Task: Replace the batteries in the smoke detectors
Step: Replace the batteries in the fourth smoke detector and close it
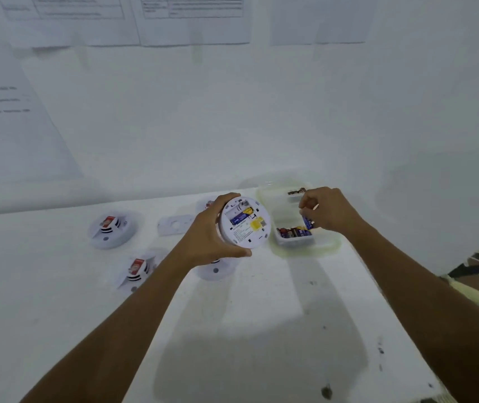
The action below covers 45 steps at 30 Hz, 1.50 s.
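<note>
My left hand (pixel 213 235) grips a round white smoke detector (pixel 244 221) above the table, its back turned up toward me. The open compartment shows a blue and yellow battery in place. My right hand (pixel 327 210) pinches a blue battery (pixel 308 221) over a clear plastic box (pixel 293 241) that holds several more batteries. Two more detectors, one at the far left (pixel 113 229) and one nearer (pixel 136 270), lie on the white table with red labels. A further detector (pixel 216 270) is partly hidden under my left hand.
A white mounting plate (pixel 174 225) lies between the far left detector and my left hand. The box lid (pixel 264 193) sits behind the box. Papers (pixel 72 18) hang on the white wall. The table's right edge (pixel 407 330) borders a patterned floor.
</note>
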Tool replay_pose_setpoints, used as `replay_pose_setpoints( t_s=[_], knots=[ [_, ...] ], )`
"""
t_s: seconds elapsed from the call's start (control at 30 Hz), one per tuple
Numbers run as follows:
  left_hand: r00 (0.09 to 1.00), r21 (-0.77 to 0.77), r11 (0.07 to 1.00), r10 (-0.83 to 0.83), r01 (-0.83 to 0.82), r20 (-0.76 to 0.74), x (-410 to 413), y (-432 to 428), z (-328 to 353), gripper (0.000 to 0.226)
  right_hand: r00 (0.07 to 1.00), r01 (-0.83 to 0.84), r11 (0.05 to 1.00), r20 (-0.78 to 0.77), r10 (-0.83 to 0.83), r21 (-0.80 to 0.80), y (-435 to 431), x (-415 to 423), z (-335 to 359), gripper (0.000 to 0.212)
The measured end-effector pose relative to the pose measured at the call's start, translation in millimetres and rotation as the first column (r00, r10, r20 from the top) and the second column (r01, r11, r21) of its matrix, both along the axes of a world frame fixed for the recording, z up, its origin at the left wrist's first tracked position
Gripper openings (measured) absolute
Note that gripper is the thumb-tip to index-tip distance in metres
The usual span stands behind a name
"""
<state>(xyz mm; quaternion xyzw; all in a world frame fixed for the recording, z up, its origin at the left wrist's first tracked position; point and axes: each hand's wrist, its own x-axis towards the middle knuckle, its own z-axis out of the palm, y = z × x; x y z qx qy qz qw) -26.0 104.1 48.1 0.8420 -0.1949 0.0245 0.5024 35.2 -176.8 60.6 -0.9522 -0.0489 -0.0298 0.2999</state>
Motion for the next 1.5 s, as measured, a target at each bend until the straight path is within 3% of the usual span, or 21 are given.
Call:
replay_pose_setpoints(
  t_s=[0.2, 0.37, 0.53, 0.73, 0.83, 1.0, 1.23, 1.5],
  knots=[
    [1.000, 0.004, 1.000, 0.014, -0.014, -0.006, -1.7, -30.5, -4.7, 0.097, 0.994, -0.006, 0.978, -0.111, -0.018, -0.211, -15.7, 18.6, -13.8, 0.006],
    [0.999, -0.001, 0.999, 0.032, -0.032, -0.023, -5.3, -38.4, -6.1, 0.095, 0.986, -0.039, 0.976, -0.166, 0.003, -0.214, -24.1, 19.0, -27.8, 0.016],
    [1.000, 0.009, 1.000, 0.024, -0.024, -0.018, -5.0, -41.2, -6.1, 0.096, 0.990, -0.025, 0.994, -0.141, 0.010, -0.104, -28.6, 9.7, -22.2, 0.017],
    [1.000, 0.011, 1.000, 0.014, -0.014, 0.012, -2.2, -48.0, -8.8, 0.096, 0.988, -0.137, 0.950, 0.111, 0.109, 0.280, 7.2, -33.7, 15.2, 0.004],
    [0.998, 0.009, 1.000, 0.027, -0.028, 0.049, -2.5, -53.4, -10.6, 0.094, 0.982, -0.159, 0.937, 0.152, 0.116, 0.312, 35.6, -51.8, 13.9, 0.008],
    [0.992, 0.034, 0.998, 0.049, -0.053, 0.119, -3.7, -54.6, -11.5, 0.090, 0.985, -0.010, 0.927, 0.162, -0.054, 0.375, 58.5, -59.1, 1.5, 0.008],
    [0.996, 0.082, 0.994, 0.074, -0.078, 0.050, -1.8, -50.6, -21.9, 0.081, 0.993, 0.096, 0.874, 0.015, -0.117, 0.477, 72.8, -60.1, 1.7, 0.008],
    [0.999, 0.026, 0.999, 0.038, -0.039, 0.022, 0.0, -54.3, -18.1, 0.078, 0.981, 0.114, 0.822, 0.069, -0.183, 0.558, 73.7, -64.3, -6.5, 0.014]
  ],
)
